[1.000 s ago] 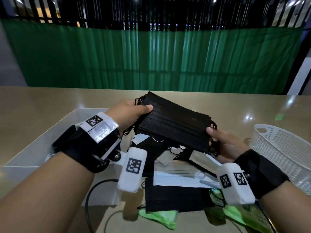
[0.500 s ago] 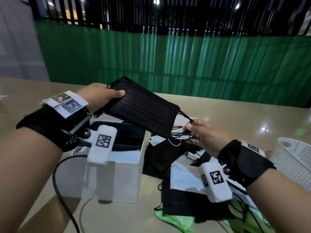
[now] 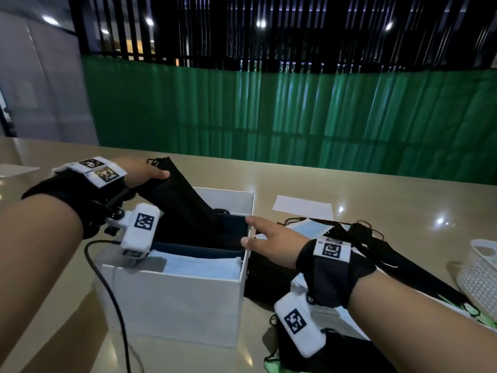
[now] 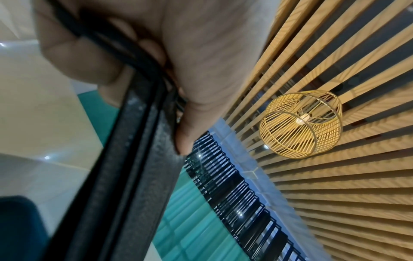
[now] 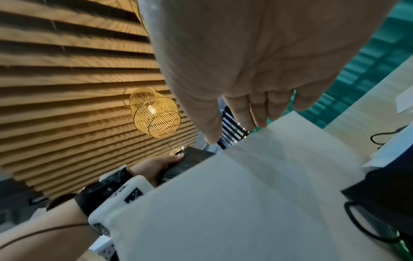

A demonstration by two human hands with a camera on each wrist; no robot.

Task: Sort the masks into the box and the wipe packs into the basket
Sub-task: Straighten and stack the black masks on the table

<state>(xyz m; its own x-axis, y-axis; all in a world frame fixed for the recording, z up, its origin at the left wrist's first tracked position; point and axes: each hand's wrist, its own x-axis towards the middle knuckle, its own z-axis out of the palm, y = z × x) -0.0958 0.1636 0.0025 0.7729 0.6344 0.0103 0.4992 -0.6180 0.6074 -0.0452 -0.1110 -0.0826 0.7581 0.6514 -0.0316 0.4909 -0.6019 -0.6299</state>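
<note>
Your left hand (image 3: 139, 172) pinches the black mask stack (image 3: 185, 203) tilted down into the white box (image 3: 188, 300), while your right hand (image 3: 271, 242), fingers relaxed and straight, touches its right rim.

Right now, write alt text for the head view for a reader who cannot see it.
A left hand lowers a stack of black masks into a white box while the open right hand touches its right wall. More masks lie on the table beside a white basket.
</note>
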